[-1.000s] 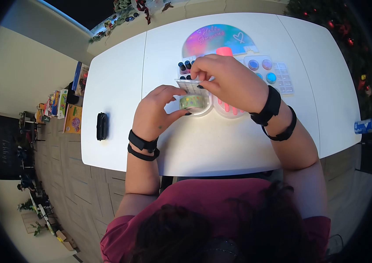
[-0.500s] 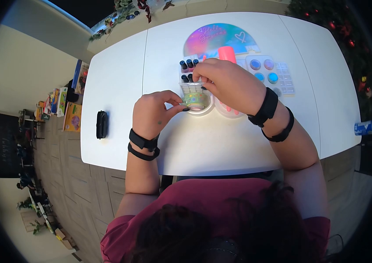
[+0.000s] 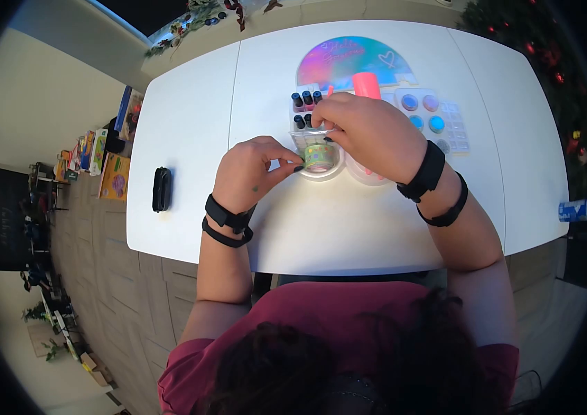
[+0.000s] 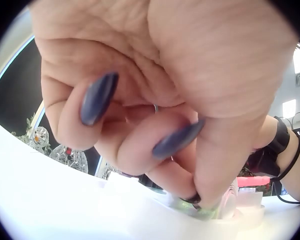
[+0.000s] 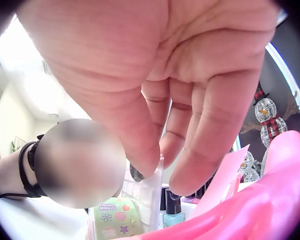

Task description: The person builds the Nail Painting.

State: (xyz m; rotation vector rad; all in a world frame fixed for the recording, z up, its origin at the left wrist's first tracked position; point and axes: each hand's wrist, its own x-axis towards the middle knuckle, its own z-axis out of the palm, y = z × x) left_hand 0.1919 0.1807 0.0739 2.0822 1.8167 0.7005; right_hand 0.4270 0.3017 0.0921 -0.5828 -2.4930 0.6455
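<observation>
My right hand (image 3: 373, 128) pinches the top edge of a clear plastic tray (image 5: 152, 195) with small compartments, standing upright behind a green roll of stickers (image 3: 318, 159). The roll carries flowers, stars and the words "Total Magic" in the right wrist view. At the roll's left edge, my left hand (image 3: 248, 173) brings thumb and index finger together, pinching its green strip (image 4: 206, 212). The other left fingers curl inward. Both roll and tray sit over a round white holder (image 3: 321, 178) on the table.
Several nail polish bottles (image 3: 307, 99) stand behind the hands, near a pink cylinder (image 3: 366, 85). A rainbow half-round panel (image 3: 356, 62) lies at the back. Pots of glitter (image 3: 436, 124) sit to the right; a black case (image 3: 161, 189) lies at left.
My left thumb and index finger have come from spread around the roll to pinched together at its left edge. The right hand keeps its hold on the clear tray.
</observation>
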